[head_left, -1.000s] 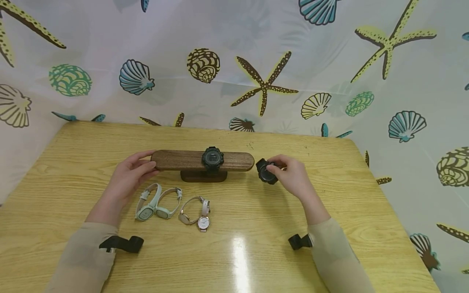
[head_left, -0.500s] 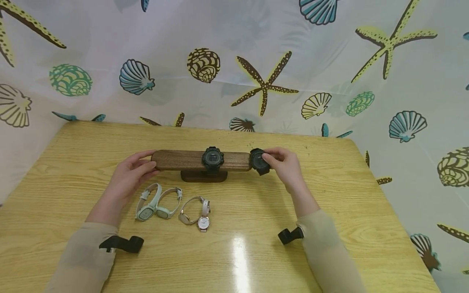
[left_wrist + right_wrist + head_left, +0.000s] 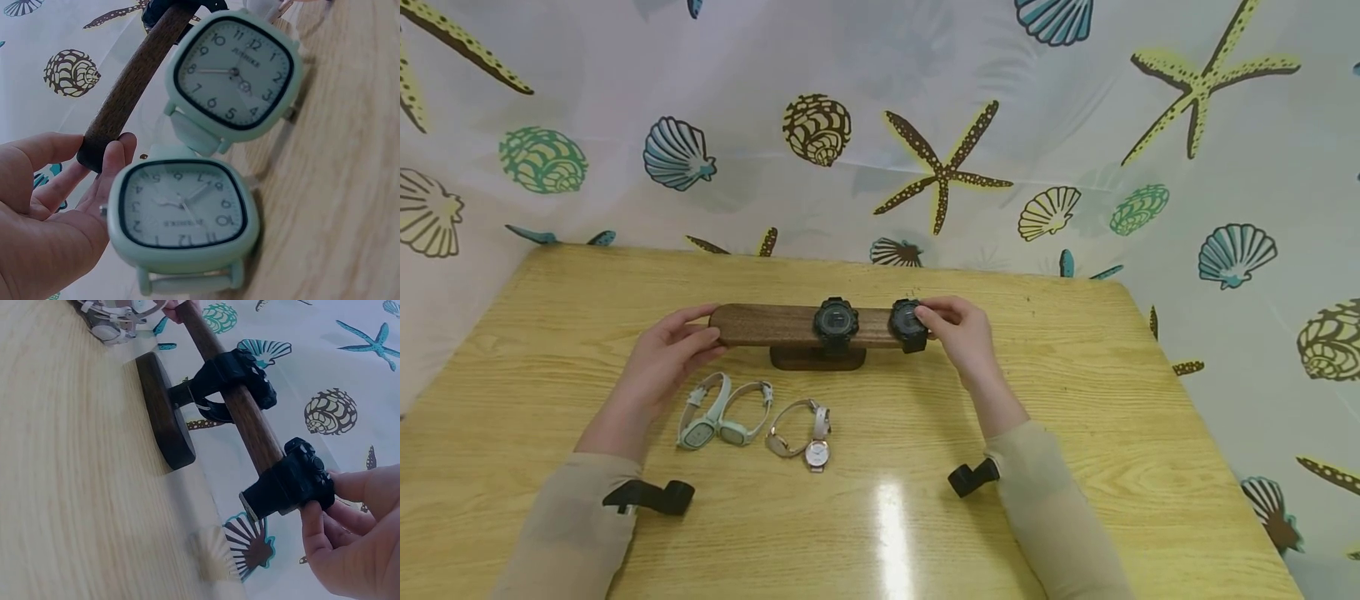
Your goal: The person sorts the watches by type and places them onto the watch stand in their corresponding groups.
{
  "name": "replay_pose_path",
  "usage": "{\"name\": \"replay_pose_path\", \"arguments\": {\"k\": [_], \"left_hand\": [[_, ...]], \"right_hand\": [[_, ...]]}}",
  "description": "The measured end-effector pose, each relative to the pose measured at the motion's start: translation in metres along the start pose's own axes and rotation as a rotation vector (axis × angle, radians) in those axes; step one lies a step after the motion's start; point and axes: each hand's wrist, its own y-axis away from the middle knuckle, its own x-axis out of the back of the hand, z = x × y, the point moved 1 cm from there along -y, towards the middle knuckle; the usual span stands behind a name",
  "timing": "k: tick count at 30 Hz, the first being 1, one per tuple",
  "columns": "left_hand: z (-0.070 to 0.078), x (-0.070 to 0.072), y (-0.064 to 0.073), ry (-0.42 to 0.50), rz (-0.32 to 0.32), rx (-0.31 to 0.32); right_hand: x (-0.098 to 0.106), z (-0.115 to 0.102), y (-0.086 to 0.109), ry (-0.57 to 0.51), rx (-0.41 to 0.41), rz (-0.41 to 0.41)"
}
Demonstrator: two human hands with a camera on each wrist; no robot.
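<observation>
A dark wooden watch stand [image 3: 767, 325] has a long rounded bar on a short base. My left hand [image 3: 662, 358] grips the bar's left end between thumb and fingers, as the left wrist view also shows. With my right hand [image 3: 962, 333] I pinch a black digital watch [image 3: 909, 323] by its case. In the right wrist view this black watch [image 3: 290, 481] is around the bar's right end, its strap hanging past the underside. Another black watch [image 3: 836, 320] is on the bar near its middle, above the base [image 3: 165, 412].
Two pale green watches [image 3: 698, 432] stand on the wooden table [image 3: 1045, 517] in front of the bar's left part. Right of them are small watches with light straps, one with a round white dial [image 3: 817, 454]. A shell-patterned cloth [image 3: 737, 67] hangs behind the table.
My right hand has moved left with the black watch, from beside the stand onto the right end of its bar. The left hand has stayed in place.
</observation>
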Motion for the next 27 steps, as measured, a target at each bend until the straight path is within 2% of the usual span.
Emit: {"name": "replay_pose_path", "arguments": {"k": [3,10,14,18,27], "left_hand": [[0.0,0.0,-0.001,0.006,0.007,0.006],[0.0,0.0,-0.001,0.014,0.002,0.001],[0.0,0.001,-0.001,0.019,-0.004,-0.009],[0.0,0.001,0.0,0.016,-0.006,-0.014],[-0.002,0.001,0.001,0.013,-0.006,-0.013]], "right_hand": [[-0.004,-0.001,0.002,0.048,0.03,0.012],[-0.009,-0.004,0.006,0.238,0.14,0.052],[-0.013,-0.006,0.006,0.294,0.207,0.058],[-0.019,-0.009,0.008,0.327,0.246,0.058],[-0.029,-0.011,0.011,0.356,0.268,0.031]]}}
